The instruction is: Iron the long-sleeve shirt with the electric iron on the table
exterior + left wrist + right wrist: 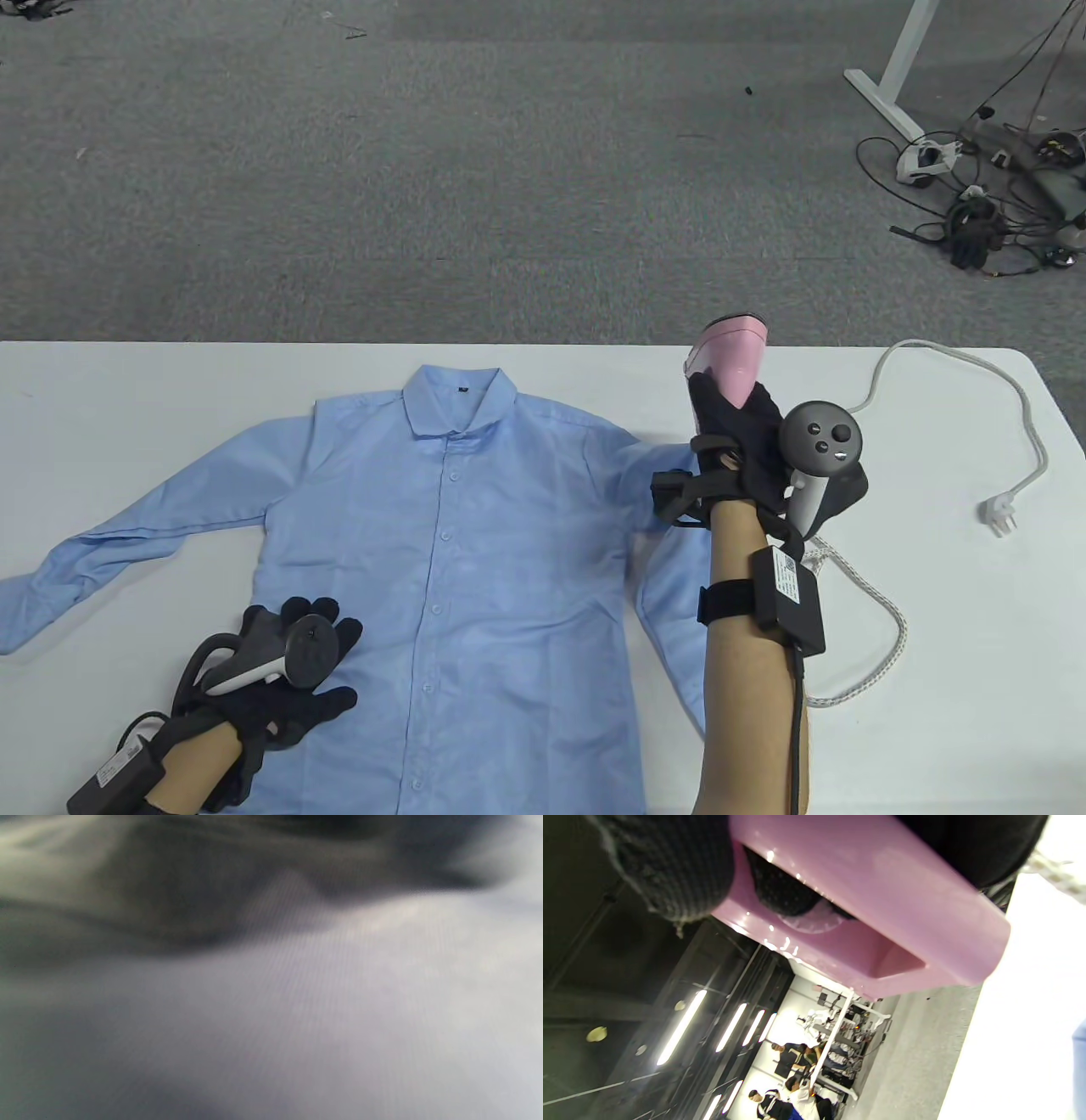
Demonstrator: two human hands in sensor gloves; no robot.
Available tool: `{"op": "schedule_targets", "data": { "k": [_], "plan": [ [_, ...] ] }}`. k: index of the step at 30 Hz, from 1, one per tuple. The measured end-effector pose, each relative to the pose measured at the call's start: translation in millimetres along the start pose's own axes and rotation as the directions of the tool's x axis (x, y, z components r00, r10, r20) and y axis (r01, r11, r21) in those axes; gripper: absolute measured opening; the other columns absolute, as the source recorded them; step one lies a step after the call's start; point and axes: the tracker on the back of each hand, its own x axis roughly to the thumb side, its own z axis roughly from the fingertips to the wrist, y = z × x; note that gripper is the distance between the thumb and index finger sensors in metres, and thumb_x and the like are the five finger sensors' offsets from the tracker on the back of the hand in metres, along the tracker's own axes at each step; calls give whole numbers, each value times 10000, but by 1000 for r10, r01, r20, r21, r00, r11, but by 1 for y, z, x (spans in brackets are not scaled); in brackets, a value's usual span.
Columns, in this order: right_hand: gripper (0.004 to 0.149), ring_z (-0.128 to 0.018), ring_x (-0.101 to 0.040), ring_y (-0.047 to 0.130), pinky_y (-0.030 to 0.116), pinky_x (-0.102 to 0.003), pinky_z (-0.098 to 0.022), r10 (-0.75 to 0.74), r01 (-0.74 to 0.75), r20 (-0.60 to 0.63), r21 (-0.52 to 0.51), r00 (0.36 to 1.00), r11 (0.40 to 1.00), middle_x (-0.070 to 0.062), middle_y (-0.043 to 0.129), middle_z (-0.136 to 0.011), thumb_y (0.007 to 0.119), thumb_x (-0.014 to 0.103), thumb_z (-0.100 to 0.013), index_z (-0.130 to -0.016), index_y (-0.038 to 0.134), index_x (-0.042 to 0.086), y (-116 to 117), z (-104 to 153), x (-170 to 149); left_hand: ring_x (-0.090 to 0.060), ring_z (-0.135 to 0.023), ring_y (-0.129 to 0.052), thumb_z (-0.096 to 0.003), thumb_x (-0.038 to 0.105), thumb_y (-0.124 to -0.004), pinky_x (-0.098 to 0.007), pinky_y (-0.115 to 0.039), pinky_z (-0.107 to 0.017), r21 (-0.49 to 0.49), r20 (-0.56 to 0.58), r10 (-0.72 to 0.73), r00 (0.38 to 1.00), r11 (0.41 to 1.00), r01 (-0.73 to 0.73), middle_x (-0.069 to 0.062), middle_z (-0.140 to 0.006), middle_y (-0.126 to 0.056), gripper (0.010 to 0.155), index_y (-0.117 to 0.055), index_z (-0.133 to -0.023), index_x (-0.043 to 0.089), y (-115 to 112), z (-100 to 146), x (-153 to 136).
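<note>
One shirt (475,543), one iron (731,356), one cord (891,628) with one plug (999,516), and two gloved hands are on or over the white table (127,399).

The light-blue shirt lies flat, buttoned, collar toward the table's far edge, one sleeve stretched out to its left and the other folded down along its right side. The left hand (288,671) rests on the shirt's lower left front with fingers spread flat, gripping nothing. The right hand (747,433) is just right of the shirt's shoulder, closed around the handle of the pink iron, which stands tilted up over the table's far edge. The cord trails from the hand across the table to the right of the shirt; the plug lies loose, well right of the shirt.

Only the right wrist view (865,899) shows the iron's handle opening with gloved fingers (670,866) wrapped through it, plus people and ceiling lights beyond. The left wrist view shows only blurred fabric (339,1005) close up.
</note>
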Motion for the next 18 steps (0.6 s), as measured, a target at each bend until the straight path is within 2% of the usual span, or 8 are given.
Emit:
{"op": "schedule_targets", "data": {
  "k": [5, 10, 13, 18],
  "plan": [
    [505, -838, -433, 755, 660, -643, -571, -40, 43, 115, -24, 993, 999, -172, 772, -830, 825, 504, -406, -747, 786, 133, -4, 2, 32, -326, -1132, -10, -389, 738, -501, -624, -42, -721, -10, -4, 3, 1000, 1000, -3, 29, -1171, 35, 834, -75, -1046, 450, 1, 1, 1],
    [512, -824, -404, 785, 647, -644, -581, -75, 62, 256, 56, 964, 996, -142, 783, -794, 793, 529, -415, -740, 763, 134, 6, 14, 61, -330, -1128, -4, -389, 739, -498, -624, -44, -721, -12, -2, 6, 1000, 1000, -6, 28, -1167, 41, 834, -69, -1044, 449, 1, 1, 1],
    [536, -741, -356, 863, 694, -610, -561, -80, 43, 264, 143, 961, 989, -118, 816, -714, 771, 550, -408, -709, 762, 106, 25, 23, 69, -328, -1123, 10, -391, 740, -493, -624, -41, -720, -21, -4, 9, 1000, 1000, -9, 26, -1161, 56, 832, -62, -1040, 448, 1, 2, 1],
    [539, -622, -332, 925, 739, -579, -501, -44, -39, 254, 314, 966, 949, -115, 842, -648, 789, 535, -400, -704, 760, 92, 76, 31, 60, -323, -1121, 22, -390, 741, -489, -623, -39, -721, -25, -7, 14, 1000, 1000, -14, 34, -1158, 67, 827, -59, -1035, 454, 1, 2, 1]
  ]
}}
